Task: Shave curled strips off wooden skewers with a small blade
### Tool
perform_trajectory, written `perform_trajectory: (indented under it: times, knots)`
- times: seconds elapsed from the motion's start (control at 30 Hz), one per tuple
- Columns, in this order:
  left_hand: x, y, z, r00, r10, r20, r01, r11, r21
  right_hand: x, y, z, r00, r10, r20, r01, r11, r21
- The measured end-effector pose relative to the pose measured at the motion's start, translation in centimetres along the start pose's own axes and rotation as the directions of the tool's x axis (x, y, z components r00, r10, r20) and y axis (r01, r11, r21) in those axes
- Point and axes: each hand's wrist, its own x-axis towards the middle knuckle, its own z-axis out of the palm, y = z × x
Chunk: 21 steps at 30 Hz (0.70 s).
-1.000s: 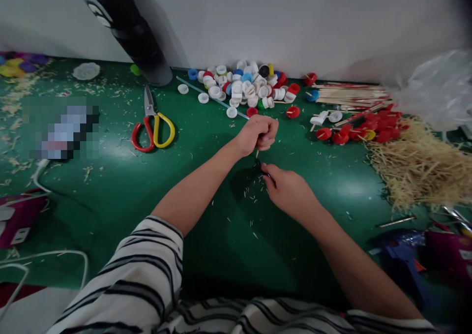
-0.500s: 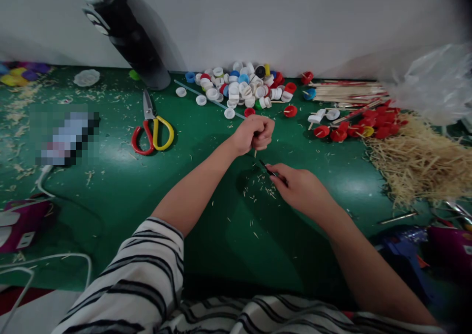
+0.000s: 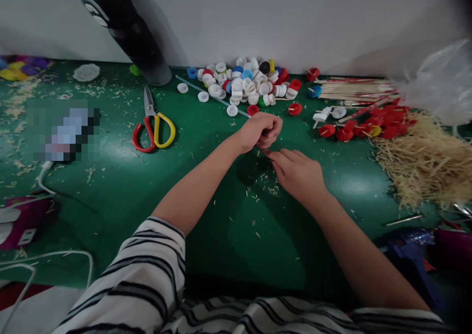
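My left hand [image 3: 261, 131] is closed in a fist around a thin wooden stick [image 3: 258, 153]. Only the stick's pale tip pokes out under the fingers. Just right of and below it, my right hand [image 3: 300, 174] pinches a small dark knife, now almost wholly hidden by the fingers. The right fingertips are close against the left fist, at the stick's tip; whether the blade touches the wood cannot be seen. Thin wood shavings [image 3: 273, 189] lie on the green table [image 3: 221, 255] beneath both hands.
Behind the hands is a heap of bottle caps [image 3: 239, 85]. Scissors [image 3: 151, 122] and a dark bottle [image 3: 136, 39] are at the left. To the right are wooden sticks [image 3: 357, 88], red caps with sticks [image 3: 383, 120], pale straw shreds [image 3: 424, 162] and a blue glue gun [image 3: 405, 250].
My right hand has moved up and toward the left fist, so the knife that showed below the stick is now mostly hidden. The view has shifted slightly.
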Motion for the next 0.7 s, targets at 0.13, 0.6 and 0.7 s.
perform_trajectory:
  times: [0.13, 0.6, 0.7]
  knots:
    - [-0.11, 0.19, -0.12, 1.0, -0.017, 0.017, 0.017, 1.0, -0.003, -0.02, 0.34, 0.47, 1.0, 0.009, 0.01, -0.009, 1.0, 0.016]
    - [-0.34, 0.47, -0.14, 0.999, -0.042, 0.033, 0.042, 0.999, -0.008, 0.15, 0.59, 0.42, 0.986, 0.053, 0.16, -0.079, 0.984, 0.161]
    - [-0.35, 0.43, -0.18, 0.999, -0.043, 0.034, 0.043, 0.999, -0.014, 0.03, 0.53, 0.39, 0.985, 0.046, 0.168, -0.072, 0.986, 0.149]
